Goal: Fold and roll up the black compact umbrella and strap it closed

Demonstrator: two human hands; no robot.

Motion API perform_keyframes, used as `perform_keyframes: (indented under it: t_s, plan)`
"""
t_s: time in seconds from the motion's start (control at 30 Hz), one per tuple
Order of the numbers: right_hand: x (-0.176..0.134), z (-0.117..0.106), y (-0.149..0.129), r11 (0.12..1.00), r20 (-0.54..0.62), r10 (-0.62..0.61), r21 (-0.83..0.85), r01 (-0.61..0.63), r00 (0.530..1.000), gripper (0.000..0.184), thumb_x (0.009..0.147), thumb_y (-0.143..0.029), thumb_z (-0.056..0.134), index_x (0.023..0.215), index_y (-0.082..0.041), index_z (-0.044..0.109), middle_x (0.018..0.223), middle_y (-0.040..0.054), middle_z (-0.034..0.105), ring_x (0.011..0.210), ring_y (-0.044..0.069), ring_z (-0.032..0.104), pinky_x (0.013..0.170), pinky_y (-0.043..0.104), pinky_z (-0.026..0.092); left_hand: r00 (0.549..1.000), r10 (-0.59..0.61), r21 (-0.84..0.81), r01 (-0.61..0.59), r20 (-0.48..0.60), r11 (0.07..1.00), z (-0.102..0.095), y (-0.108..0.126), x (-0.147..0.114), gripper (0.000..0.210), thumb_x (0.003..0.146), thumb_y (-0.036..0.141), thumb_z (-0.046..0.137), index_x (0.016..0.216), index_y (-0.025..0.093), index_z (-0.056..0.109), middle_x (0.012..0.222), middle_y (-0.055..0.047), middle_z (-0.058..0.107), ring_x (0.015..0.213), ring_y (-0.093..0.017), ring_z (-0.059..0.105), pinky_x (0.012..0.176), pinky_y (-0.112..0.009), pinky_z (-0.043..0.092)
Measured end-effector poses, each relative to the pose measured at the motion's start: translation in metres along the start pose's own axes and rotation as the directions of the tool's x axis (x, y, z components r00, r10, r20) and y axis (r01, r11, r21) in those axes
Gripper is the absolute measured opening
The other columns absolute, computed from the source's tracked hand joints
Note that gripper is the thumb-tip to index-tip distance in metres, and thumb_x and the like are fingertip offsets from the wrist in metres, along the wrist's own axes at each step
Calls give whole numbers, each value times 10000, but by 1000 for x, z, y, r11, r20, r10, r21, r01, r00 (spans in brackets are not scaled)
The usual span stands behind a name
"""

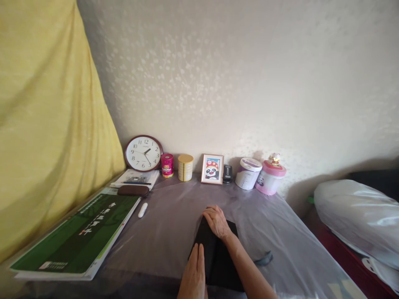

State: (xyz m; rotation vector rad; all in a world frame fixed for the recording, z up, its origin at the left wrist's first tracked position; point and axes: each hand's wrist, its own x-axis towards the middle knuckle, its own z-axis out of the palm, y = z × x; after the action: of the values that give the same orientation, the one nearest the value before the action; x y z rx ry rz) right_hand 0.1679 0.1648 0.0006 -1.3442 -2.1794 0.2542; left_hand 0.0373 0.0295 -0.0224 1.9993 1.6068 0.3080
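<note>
Remotely, I log one black folder (220, 261) on the bench (165, 224), nearer me than the framed picture (212, 169). Left hand (193, 270): fingers together along its left edge; I cannot tell if they grip. Right hand (216, 221): fingers together, laid across its top. Judged light, semi-stiff; hold by outer edges. Left of picture: one green book (84, 236), one clock (144, 153), two canisters (185, 168); right: two tubs (248, 174).

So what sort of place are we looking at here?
Probably a room in someone's home: a round clock and a framed panda picture stand by a patterned wall, and yellow cloth hangs at the left.
</note>
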Motion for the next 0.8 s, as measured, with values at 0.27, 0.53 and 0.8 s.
perform_keyframes:
  t_s: [0.27, 0.53, 0.8]
  plan:
    - [-27, -21, 41, 894, -294, 424, -13, -447, 857, 343, 863, -317, 361, 1048, -154, 600, 1064, 112, 642, 1025, 207, 577, 916, 327, 404, 996, 36, -54, -40, -77, 998, 10, -8, -2, 840, 603, 39, 389, 1397, 108, 126, 1489, -95, 152, 1364, -207, 170, 1104, -374, 230]
    - [-108, -36, 47, 822, -289, 556, 53, -567, 779, 321, 821, -420, 384, 903, -204, 607, 825, 76, 678, 809, 223, 644, 731, 300, 453, 978, 164, -58, -172, -128, 983, 6, -13, -10, 855, 631, 56, 434, 1399, 66, 58, 1495, -142, 107, 1370, -222, 136, 1120, -379, 214]
    - [-111, -29, 16, 805, -212, 593, 143, -576, 777, 374, 780, -485, 400, 940, -190, 564, 636, 21, 632, 647, 219, 636, 625, 302, 437, 991, 103, -34, -106, -80, 994, -6, 1, -14, 878, 576, -21, 417, 1385, 9, 77, 1486, -177, 110, 1371, -223, 132, 1127, -354, 199]
